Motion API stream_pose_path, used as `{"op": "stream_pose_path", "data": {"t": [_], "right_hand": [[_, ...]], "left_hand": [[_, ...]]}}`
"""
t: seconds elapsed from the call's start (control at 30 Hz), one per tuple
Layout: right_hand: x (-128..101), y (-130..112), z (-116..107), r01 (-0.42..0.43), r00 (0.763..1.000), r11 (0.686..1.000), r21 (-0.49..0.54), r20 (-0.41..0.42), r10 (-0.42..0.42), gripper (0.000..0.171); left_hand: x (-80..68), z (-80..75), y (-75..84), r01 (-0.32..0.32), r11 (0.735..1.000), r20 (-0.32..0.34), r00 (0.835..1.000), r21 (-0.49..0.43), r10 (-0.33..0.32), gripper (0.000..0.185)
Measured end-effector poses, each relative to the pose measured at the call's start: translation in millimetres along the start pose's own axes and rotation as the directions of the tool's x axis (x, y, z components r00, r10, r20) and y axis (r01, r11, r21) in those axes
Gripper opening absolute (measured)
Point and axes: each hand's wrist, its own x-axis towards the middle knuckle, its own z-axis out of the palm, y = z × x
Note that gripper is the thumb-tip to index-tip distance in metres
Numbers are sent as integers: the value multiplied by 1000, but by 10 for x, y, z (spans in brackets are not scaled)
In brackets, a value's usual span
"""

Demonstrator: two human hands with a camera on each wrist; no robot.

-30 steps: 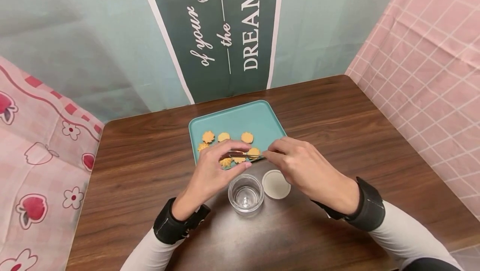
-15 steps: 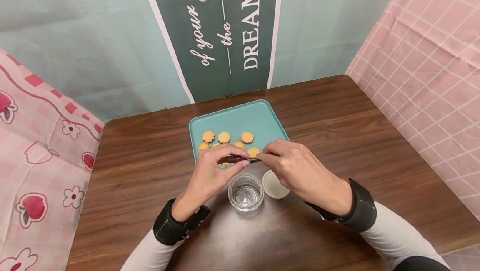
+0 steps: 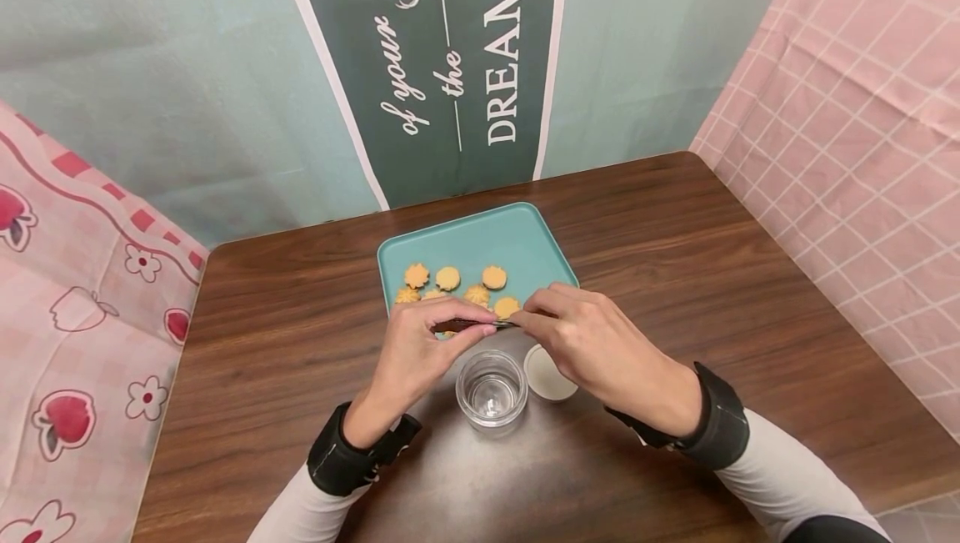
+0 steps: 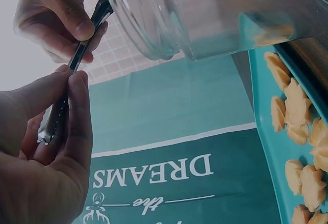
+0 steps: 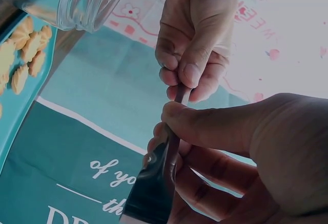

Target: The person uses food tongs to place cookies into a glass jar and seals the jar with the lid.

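— Tweezers: the slim dark metal tweezers (image 3: 474,324) hung level above the near edge of the teal plastic tray (image 3: 517,234), one end in each hand. Had anything gone in yet?

— Seemingly not. The clear glass jar (image 3: 491,389) stood empty, its white round lid (image 3: 550,372) beside it, and the orange flower-shaped biscuits (image 3: 448,278) all lay on the tray.

— And the hands?

— The left hand (image 3: 416,351) pinched one end with curled fingers; the right hand (image 3: 600,343) pinched the other.

A staged little home-style corner here: a dark wooden table (image 3: 675,276) hemmed in by hung cloths, pink checks (image 3: 862,151) on the right, an apple-and-flower print (image 3: 75,293) on the left, and a teal "DREAMS" banner (image 3: 450,67) behind, with biscuits (image 3: 448,277) on a tray (image 3: 517,234).
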Motion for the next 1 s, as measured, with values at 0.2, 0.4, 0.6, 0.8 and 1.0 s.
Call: {"op": "stream_pose_path", "data": {"t": [0.2,0.4,0.6,0.8,1.0], "right_hand": [[4,1,24,1,1000,1000,4,-4,-1,24],[4,10,46,7,1000,1000,13,-20,-7,23],[-3,19,54,0,1000,1000,28,-25,0,23],[-5,19,71,-10,1000,999,34,-27,11,25],[10,24,105,-47,998,999,2,-46,47,34]], "left_hand": [[-7,-10,-20,-15,1000,-20,1000,10,16,12],[-1,-26,-13,-23,999,-21,999,24,24,13],[5,-48,-3,-17,999,-18,1000,41,17,13],[4,-59,-3,-4,998,-17,1000,57,5,13],[6,-72,-12,-7,997,-29,1000,73,9,11]]}}
